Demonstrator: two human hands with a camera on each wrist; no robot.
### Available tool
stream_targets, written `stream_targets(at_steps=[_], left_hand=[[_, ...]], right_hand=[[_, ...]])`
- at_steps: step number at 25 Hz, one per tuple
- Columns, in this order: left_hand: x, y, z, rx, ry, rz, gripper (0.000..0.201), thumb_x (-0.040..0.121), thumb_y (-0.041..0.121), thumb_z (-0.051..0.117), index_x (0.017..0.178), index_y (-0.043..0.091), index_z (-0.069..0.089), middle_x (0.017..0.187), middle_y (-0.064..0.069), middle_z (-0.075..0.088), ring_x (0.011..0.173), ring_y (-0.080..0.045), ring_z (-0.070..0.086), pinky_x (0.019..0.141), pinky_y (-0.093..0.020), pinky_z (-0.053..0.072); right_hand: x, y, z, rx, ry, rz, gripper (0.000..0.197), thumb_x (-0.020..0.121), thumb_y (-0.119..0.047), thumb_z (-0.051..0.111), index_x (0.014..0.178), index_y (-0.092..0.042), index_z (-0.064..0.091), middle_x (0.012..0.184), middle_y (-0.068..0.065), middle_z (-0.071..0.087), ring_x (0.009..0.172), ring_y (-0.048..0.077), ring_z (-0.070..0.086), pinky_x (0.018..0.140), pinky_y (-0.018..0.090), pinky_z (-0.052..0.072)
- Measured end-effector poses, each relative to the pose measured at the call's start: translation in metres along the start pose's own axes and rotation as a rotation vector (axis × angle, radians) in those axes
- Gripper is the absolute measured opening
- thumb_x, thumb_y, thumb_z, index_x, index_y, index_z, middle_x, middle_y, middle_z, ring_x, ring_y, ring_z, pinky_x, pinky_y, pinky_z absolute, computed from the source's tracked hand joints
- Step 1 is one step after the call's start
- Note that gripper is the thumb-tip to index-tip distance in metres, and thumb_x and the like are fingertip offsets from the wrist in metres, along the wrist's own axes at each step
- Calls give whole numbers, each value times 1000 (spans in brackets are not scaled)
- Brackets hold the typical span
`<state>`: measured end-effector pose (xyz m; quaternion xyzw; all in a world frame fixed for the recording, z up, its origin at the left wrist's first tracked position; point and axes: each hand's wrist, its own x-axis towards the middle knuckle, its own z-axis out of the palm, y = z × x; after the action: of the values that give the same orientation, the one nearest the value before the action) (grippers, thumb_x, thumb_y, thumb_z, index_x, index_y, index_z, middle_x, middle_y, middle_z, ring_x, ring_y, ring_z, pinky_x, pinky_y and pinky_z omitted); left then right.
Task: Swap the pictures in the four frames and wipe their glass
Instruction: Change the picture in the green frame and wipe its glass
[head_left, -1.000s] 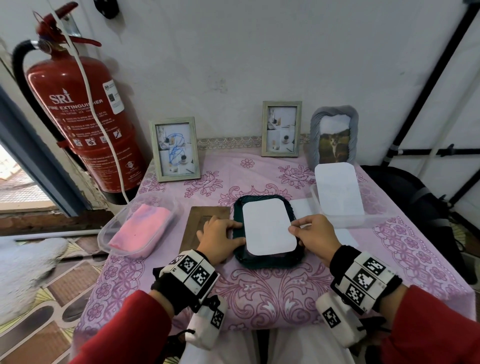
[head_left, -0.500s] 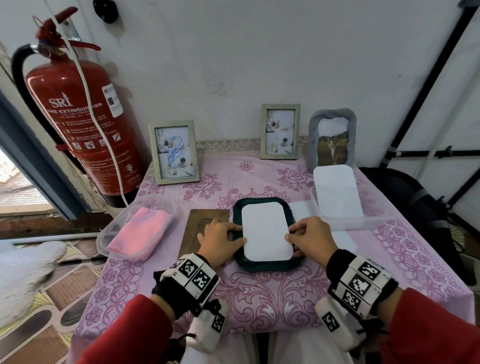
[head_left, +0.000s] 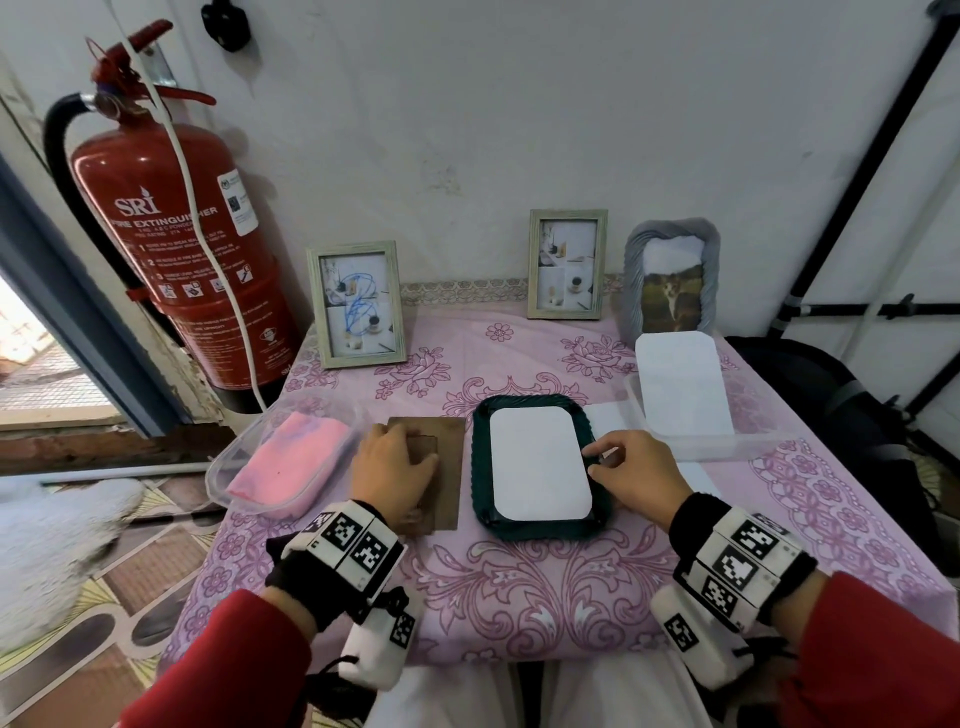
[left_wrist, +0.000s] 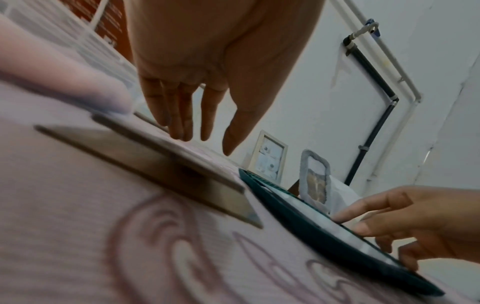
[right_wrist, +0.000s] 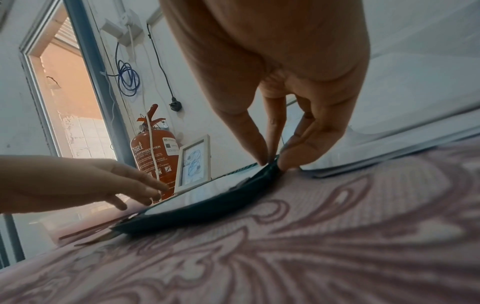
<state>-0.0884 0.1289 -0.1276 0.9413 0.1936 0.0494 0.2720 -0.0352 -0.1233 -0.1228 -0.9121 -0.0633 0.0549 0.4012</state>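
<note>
Dark green frame (head_left: 540, 527): lay face down on the tablecloth (head_left: 519, 597), directly between the two hands, its right edge under the right fingertips.
White sheet (head_left: 537, 462): sat inside the frame's recess, just left of the right hand; whether it was fully seated under the tabs could not be told.
Right hand (head_left: 641, 475): fingers curled, thumb and fingertips (right_wrist: 288, 158) pinching the frame's right rim, steadying it against the cloth.
Left hand (head_left: 392, 465): fingers straight and relaxed, over the brown backing board (head_left: 441, 480); the left wrist view showed the tips at or just above the board, contact uncertain, nothing gripped.
Backing board: lay flat just left of the frame, beneath the left hand, its stand flap upward.
Step in hand (judgement): fetching the board to close the frame over the sheet.
Doing it well (judgement): keep the right-hand pinch so the frame cannot slide; lift the board by its edges, lower it square onto the sheet without dragging the paper, then press each tab home.
Pink cloth (head_left: 291, 460): in a clear tub (head_left: 223, 467) beyond the left hand's outer side.
Clear tray (head_left: 727, 441): beyond the right hand, holding another white sheet.
Three upright frames (head_left: 356, 304): stood past both hands against the wall.
</note>
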Motion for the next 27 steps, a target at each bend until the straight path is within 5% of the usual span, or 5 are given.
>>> stream_targets(at_steps=[3, 8, 18, 22, 27], left_hand=[[-2, -12, -3, 211, -88, -51, 51, 86, 48, 57, 116, 6, 55, 123, -16, 46, 118, -33, 43, 101, -38, 37], [-1, -16, 0, 192, -85, -75, 64, 77, 57, 64, 111, 4, 51, 122, -18, 44, 120, -33, 37, 102, -39, 33], [-9, -3, 0, -162, 78, -89, 56, 72, 35, 77, 113, 7, 52, 119, -12, 43, 107, -27, 50, 95, -34, 41], [-1, 8, -17, -385, 140, -74, 35, 89, 9, 57, 123, 7, 50, 111, -15, 61, 100, -27, 57, 87, -36, 48], [8, 16, -49, -497, 245, 5, 30, 89, 3, 54, 118, 11, 60, 97, -9, 66, 81, -20, 59, 72, -32, 52]], right_hand=[[1, 3, 1, -12, -27, 1, 24, 82, 2, 57, 100, -6, 71, 68, -7, 51, 64, 12, 51, 57, 12, 46], [2, 4, 0, -20, -61, -21, 27, 81, 6, 56, 104, -5, 69, 69, -6, 49, 78, 20, 54, 83, 38, 54], [3, 7, -2, 16, -91, 2, 28, 82, 4, 59, 107, -6, 67, 74, -4, 49, 82, 21, 54, 86, 40, 54], [3, 6, -2, 27, -95, 39, 29, 83, 3, 62, 110, -6, 65, 82, 4, 51, 82, 23, 55, 77, 40, 57], [1, 4, -2, 86, -118, 72, 29, 82, 4, 63, 110, -6, 64, 85, 5, 49, 73, 18, 54, 51, 29, 57]])
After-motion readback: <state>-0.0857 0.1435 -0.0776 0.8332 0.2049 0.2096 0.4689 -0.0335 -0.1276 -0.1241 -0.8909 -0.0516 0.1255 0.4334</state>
